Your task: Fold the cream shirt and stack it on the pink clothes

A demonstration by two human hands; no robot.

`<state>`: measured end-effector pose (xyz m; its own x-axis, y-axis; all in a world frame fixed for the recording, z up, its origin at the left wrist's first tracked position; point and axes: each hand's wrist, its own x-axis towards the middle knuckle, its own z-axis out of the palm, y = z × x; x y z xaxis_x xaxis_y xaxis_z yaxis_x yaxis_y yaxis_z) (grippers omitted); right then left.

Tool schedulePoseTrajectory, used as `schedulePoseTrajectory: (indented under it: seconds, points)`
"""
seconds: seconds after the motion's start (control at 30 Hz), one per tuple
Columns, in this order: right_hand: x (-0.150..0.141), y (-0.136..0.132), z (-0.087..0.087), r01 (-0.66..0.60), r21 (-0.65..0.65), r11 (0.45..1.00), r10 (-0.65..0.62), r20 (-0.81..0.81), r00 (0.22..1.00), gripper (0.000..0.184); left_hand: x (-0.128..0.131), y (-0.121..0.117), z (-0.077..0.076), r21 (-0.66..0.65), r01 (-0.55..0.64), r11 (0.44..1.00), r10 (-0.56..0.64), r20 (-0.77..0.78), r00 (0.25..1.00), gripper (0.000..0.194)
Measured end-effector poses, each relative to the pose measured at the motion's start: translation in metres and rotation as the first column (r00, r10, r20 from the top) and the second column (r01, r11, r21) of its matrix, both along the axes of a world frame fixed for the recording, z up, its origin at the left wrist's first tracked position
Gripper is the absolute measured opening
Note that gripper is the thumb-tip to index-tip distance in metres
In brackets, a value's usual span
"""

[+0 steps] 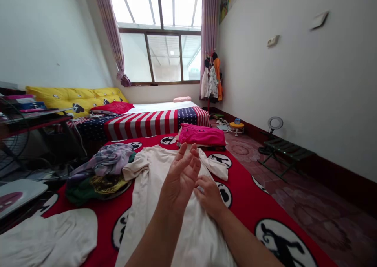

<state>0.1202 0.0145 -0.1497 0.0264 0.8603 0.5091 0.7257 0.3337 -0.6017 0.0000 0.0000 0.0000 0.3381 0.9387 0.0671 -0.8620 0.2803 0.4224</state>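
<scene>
A white short-sleeved T-shirt (pixel 159 172) lies spread out in front of me, its sleeves out to both sides. My left hand (pixel 183 174) is raised over the middle of the shirt, palm turned to the right, fingers apart and loosely bent, holding nothing. Just to its right, my right hand (pixel 209 196) rests on the shirt's right side with the fingers slightly curled and pointing left. No cloth is seen gripped in it. Both forearms cover part of the shirt's lower half.
Beneath the shirt is a red patterned blanket (pixel 247 204). A pink folded garment pile (pixel 202 135) sits beyond it. Crumpled clothes (pixel 103 169) lie left, with another white garment (pixel 59 235) nearer me. A green folding stool (pixel 287 151) stands right; a bed (pixel 141 123) is behind.
</scene>
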Motion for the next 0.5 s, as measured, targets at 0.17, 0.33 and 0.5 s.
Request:
schedulePoseTrajectory:
  seconds: [0.17, 0.33, 0.5]
  points:
    - [0.0007, 0.0016, -0.0005, -0.010, -0.004, 1.000, 0.010, -0.003, 1.000, 0.014, 0.0002, 0.0001, -0.0020, -0.023, 0.022, 0.999, -0.019, 0.115, 0.993, 0.027]
    - [0.0012, 0.0017, -0.0008, -0.019, -0.018, 1.000, 0.019, -0.012, 1.000, 0.012, -0.0009, -0.0005, -0.0034, -0.005, 0.020, 1.000, -0.019, 0.131, 0.991, 0.027]
    - [0.0013, 0.0013, 0.0008, -0.021, -0.023, 1.000, 0.020, -0.016, 1.000, 0.012, -0.0029, 0.0012, -0.0054, 0.055, 0.020, 0.998, -0.027, 0.127, 0.992, 0.031]
